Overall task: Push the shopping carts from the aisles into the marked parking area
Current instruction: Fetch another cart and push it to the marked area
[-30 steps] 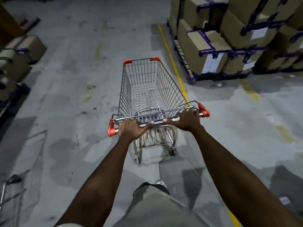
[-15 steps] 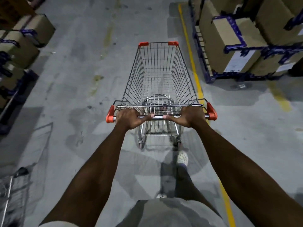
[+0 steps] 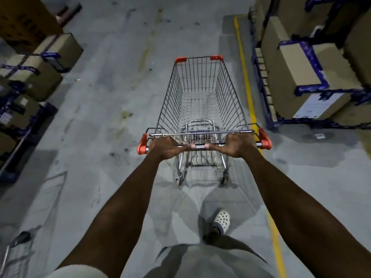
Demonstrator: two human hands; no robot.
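Though still empty, cart (image 3: 200, 101) farther along

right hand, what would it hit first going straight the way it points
The right hand grips the shopping cart handle; straight on, it likely meets the basket's rear top rail first, just ahead.

A broad lane of bare floor (image 3: 124, 93) is stretching ahead, lying open in front of the cart (image 3: 200, 97) and to its left. Along the floor's right edge, stacked boxes (image 3: 291, 63) on a blue pallet (image 3: 270, 117) are crowding in just beyond the yellow line (image 3: 248, 83), which is running close beside the cart's right side. Along the left edge, strapped boxes (image 3: 40, 65) are standing well apart from the cart. A blurred second cart (image 3: 10, 257) is sitting at the near left corner.
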